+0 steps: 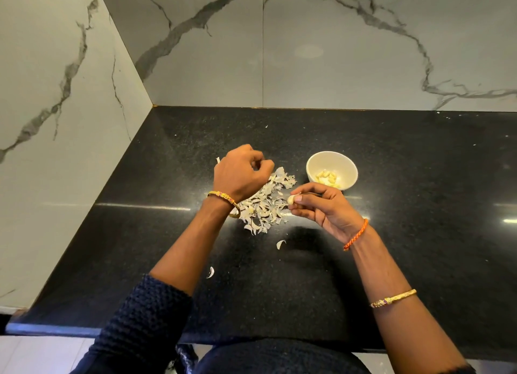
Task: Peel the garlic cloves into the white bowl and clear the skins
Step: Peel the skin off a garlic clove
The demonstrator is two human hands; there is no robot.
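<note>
My right hand pinches a pale garlic clove between thumb and fingertips, just right of the pile of skins on the black counter. My left hand hovers over the far left of that pile with its fingers curled; whether they hold a scrap of skin is hidden. The white bowl stands behind my right hand and holds several peeled cloves.
Two loose skins lie nearer me, one skin below the pile and another skin beside my left forearm. Marble walls close the counter at the back and left. The counter's front edge runs below my arms.
</note>
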